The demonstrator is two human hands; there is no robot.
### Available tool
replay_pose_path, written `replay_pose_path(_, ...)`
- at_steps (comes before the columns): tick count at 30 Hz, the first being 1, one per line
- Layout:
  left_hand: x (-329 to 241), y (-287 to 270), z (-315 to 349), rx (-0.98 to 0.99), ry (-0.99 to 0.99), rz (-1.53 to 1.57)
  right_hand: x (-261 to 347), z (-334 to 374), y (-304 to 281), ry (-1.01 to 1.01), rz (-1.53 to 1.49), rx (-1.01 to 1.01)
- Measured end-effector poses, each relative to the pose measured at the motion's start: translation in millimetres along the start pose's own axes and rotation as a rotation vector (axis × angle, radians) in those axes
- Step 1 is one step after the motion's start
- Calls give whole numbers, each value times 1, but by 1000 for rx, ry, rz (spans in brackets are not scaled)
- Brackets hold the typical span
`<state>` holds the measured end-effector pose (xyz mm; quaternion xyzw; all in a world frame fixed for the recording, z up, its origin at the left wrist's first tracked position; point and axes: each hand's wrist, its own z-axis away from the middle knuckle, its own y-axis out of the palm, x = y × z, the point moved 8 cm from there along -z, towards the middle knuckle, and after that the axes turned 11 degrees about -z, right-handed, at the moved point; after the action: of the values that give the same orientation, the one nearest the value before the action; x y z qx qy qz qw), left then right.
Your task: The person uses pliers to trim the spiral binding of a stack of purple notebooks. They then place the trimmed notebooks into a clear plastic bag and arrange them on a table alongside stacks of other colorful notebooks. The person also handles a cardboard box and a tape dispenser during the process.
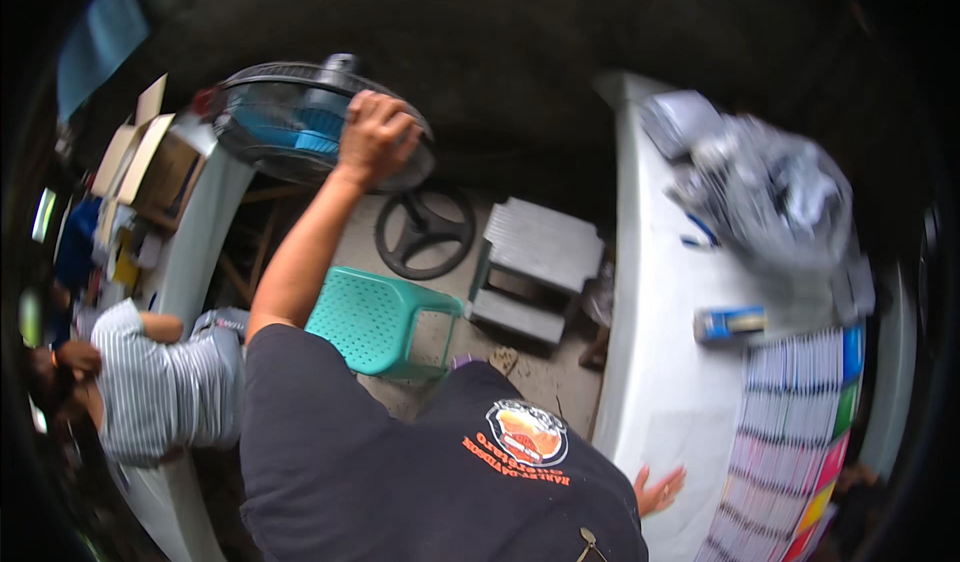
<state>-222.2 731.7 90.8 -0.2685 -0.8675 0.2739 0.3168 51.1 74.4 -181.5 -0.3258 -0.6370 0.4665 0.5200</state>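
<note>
My left arm reaches up and forward to a pedestal fan (pixel 290 147) with a dark wire cage and blue blades. The fingers of my left hand (pixel 378 134) are bent over the cage's rim. The fan head tips over, above its round black base (pixel 425 232). Low on the right, my right hand (pixel 660 490) is at the edge of the white table (pixel 660 382), fingers stretched out, with nothing in it. Whether its palm touches the tabletop I cannot tell.
A green plastic stool (pixel 375 322) and a grey step stool (pixel 535 262) stand on the floor. The white table carries stacked booklets (pixel 790 412), a blue-and-yellow box (pixel 730 324) and grey plastic bags (pixel 780 192). At left are a cardboard box (pixel 155 172) and another person (pixel 165 382).
</note>
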Motion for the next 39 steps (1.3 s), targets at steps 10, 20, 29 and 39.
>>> replay_pose_path(10,-285,-85,-34,-123,272,677,-15,19,-30,178,-4,0)
replay_pose_path(20,-664,-167,140,380,1156,875,-52,45,-23,246,-195,-165)
replay_pose_path(29,-648,-124,118,472,1209,793,-116,49,-61,495,-76,-472)
replay_pose_path(39,-640,-105,115,488,1272,785,-168,-2,-74,575,-42,-545)
